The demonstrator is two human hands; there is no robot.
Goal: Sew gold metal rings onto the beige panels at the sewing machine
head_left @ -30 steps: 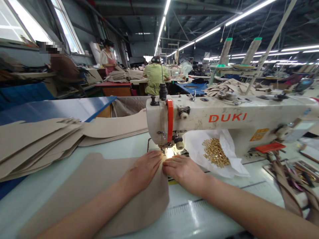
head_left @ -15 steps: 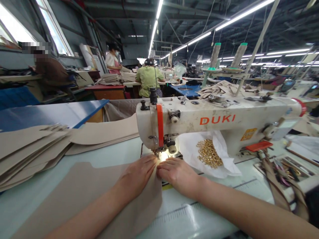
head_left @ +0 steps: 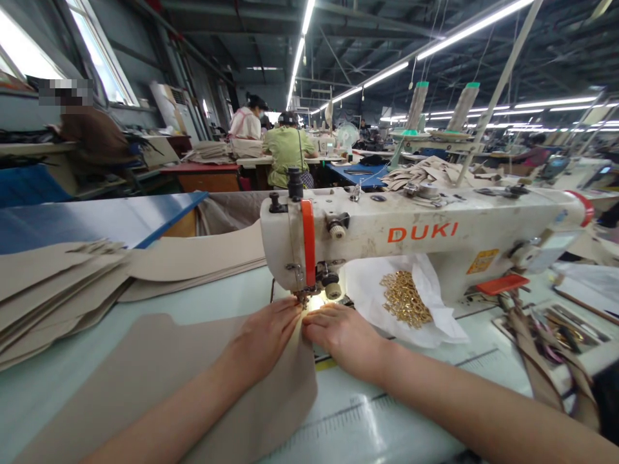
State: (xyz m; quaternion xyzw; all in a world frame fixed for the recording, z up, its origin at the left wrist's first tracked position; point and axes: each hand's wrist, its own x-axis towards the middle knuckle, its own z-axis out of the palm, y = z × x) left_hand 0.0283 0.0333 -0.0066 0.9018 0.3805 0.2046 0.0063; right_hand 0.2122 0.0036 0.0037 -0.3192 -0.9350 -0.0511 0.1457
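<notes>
A flat beige fabric panel [head_left: 164,361] lies on the pale green table and runs under the head of a white DUKI sewing machine [head_left: 387,225]. My left hand [head_left: 264,338] rests on top of the panel, fingers stretched forward, their tips just left of the lit presser foot [head_left: 302,299]. Close to the panel's right edge, my right hand [head_left: 341,338] has its fingers bent and pinched on the fabric, to the right of the needle area. The fingertips of both hands nearly meet there, and they partly hide the stitching spot.
Stacked beige panels [head_left: 53,290] lie at the left. Behind my right hand, gold metal fittings [head_left: 406,299] sit on white paper [head_left: 447,322]. A tool tray [head_left: 575,328] with straps [head_left: 536,361] is at the right. Co-workers [head_left: 287,151] sit and stand farther back.
The panel has shifted only slightly beneath my hands, which keep their places at the presser foot. In the background, the person in the pink apron has moved right and turned.
</notes>
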